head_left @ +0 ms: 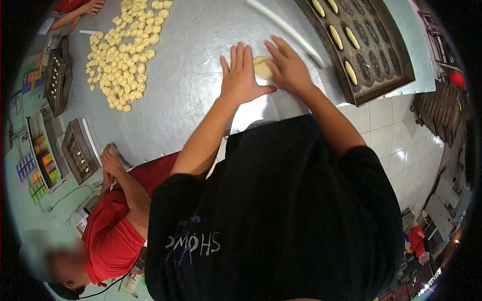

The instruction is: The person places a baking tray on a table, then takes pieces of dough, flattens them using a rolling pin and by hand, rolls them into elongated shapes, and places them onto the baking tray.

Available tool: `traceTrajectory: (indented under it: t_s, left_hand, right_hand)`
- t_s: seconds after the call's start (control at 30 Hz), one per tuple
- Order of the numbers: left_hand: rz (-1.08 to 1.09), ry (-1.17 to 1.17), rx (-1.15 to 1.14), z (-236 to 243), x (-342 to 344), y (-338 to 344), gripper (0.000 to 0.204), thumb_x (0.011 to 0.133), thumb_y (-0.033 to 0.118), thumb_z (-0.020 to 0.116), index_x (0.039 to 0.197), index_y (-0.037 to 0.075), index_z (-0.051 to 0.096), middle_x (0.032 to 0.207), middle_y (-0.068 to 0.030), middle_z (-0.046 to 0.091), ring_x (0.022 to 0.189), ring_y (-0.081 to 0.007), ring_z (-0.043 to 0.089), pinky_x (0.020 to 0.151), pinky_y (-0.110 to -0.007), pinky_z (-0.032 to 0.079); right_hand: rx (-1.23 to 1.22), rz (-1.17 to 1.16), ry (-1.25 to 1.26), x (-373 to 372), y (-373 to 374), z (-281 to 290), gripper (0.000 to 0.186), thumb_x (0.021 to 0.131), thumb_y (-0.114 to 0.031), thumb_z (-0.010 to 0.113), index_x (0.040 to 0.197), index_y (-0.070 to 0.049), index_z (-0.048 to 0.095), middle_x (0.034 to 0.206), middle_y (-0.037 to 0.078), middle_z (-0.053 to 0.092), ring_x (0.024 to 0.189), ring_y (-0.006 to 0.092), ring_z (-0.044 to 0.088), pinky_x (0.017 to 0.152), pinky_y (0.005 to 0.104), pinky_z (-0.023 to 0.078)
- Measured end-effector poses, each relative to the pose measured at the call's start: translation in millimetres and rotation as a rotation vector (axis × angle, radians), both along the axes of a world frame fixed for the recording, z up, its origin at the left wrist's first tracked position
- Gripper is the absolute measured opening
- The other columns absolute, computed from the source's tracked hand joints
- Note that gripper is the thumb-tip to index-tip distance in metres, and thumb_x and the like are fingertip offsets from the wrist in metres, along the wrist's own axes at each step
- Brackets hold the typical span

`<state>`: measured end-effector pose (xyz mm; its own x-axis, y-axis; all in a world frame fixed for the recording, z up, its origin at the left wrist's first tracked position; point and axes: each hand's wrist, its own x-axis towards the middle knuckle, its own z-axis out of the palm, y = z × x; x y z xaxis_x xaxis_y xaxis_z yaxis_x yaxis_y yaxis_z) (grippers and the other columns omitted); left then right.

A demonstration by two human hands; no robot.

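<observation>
A flattened piece of pale dough [263,71] lies on the metal worktable [191,55], between my two hands. Its far edge looks folded over. My left hand [243,75] is open just left of the dough, fingers stretched forward and thumb pointing right below it. My right hand [290,67] is at the dough's right side, its thumb touching the piece and its fingers spread apart. Beyond my right hand lies a long white rod [288,32]. On the right, a dark baking tray [379,83] with oval hollows holds several slim dough rolls [350,72].
A large spread of dough balls [123,65] covers the table's left part. A co-worker in red [115,226] works at the near left, beside another white rod [92,138]. Another person's hand [93,7] shows at the far left. More trays [79,153] stand along the left side.
</observation>
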<state>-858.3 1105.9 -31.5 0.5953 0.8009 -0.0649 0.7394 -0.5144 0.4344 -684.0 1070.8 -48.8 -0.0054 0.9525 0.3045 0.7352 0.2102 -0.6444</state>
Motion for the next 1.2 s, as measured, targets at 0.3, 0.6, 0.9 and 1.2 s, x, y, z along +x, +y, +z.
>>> traceTrajectory:
  t_s: [0.3,0.6,0.9,1.2]
  left_hand:
    - [-0.359,0.008,0.048,-2,-67,-57,0.099,0.078,0.053,0.067,0.147,-0.005,0.025,0.153,-0.0235,0.025,0.144,-0.0392,0.019,0.111,-0.065,0.007]
    - [0.105,-0.459,0.021,-23,-101,-70,0.063,0.094,0.028,0.050,0.145,-0.004,0.030,0.150,-0.0229,0.033,0.140,-0.0456,0.024,0.113,-0.060,0.011]
    - [0.130,-0.501,0.031,-21,-114,-73,0.062,0.093,0.022,0.048,0.144,-0.007,0.027,0.148,-0.0239,0.036,0.139,-0.0446,0.029,0.114,-0.056,0.014]
    - [0.191,-0.699,0.031,-24,-109,-74,0.070,0.097,0.038,0.047,0.142,-0.011,0.023,0.137,-0.0269,0.047,0.127,-0.0439,0.043,0.110,-0.049,0.026]
  right_hand:
    - [-0.257,0.134,-0.488,-23,-76,-2,0.076,0.094,-0.055,0.044,0.151,-0.008,0.025,0.158,0.012,0.021,0.145,0.0300,0.022,0.117,0.0511,0.014]
    - [-0.101,0.013,-0.547,-85,13,-6,0.079,0.092,-0.063,0.041,0.149,-0.010,0.030,0.157,0.013,0.025,0.144,0.0312,0.023,0.116,0.0537,0.015]
    - [-0.308,0.181,-0.618,-96,-12,-6,0.077,0.091,-0.063,0.040,0.151,-0.016,0.028,0.157,0.012,0.024,0.145,0.0312,0.022,0.116,0.0554,0.013]
    - [-0.284,0.465,-0.288,-8,30,24,0.044,0.082,-0.042,0.067,0.112,-0.008,0.066,0.103,0.015,0.063,0.100,0.0333,0.059,0.091,0.0425,0.045]
